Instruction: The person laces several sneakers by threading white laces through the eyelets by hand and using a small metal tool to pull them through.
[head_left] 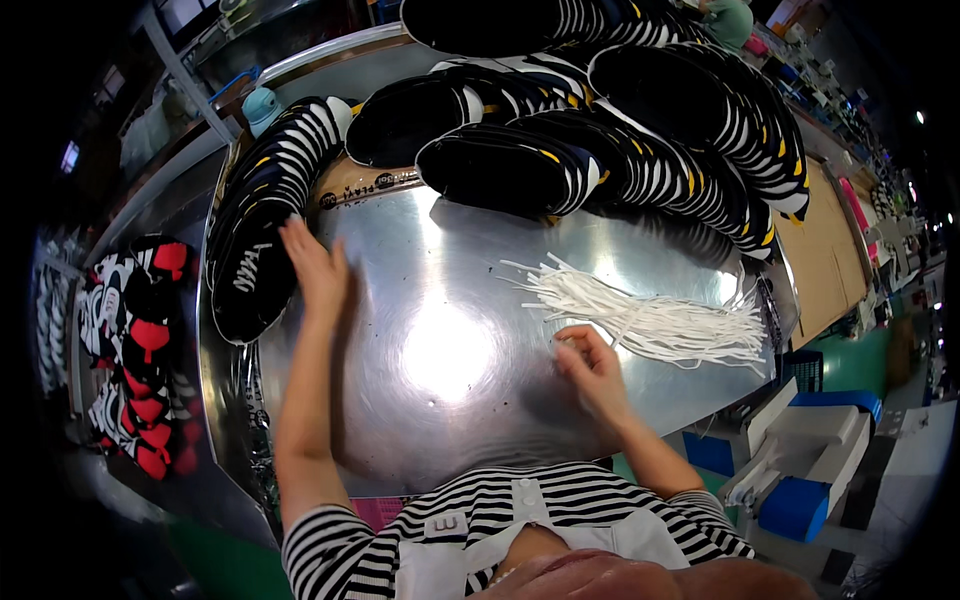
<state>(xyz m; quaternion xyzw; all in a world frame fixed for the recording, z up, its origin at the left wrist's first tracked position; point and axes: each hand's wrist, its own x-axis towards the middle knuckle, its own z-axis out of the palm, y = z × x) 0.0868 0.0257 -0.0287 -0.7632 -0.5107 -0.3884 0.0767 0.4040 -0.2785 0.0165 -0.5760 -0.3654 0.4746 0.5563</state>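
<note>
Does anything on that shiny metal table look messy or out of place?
Nothing looks damaged or spilled. The white laces lie in a loose fanned bundle, a few strands straying at its left end, near the right hand. The black striped shoe uppers overlap in neat rows; the left hand rests against the stack at the table's left edge.

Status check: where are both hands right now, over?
Left hand open, flat against the stack of black striped shoe uppers. Right hand pinching at the white laces. Nothing between them.

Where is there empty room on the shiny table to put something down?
The bare metal table is free between the left hand and right hand. It is crowded along the back and left with black striped shoe uppers, and white laces cover the right.
</note>
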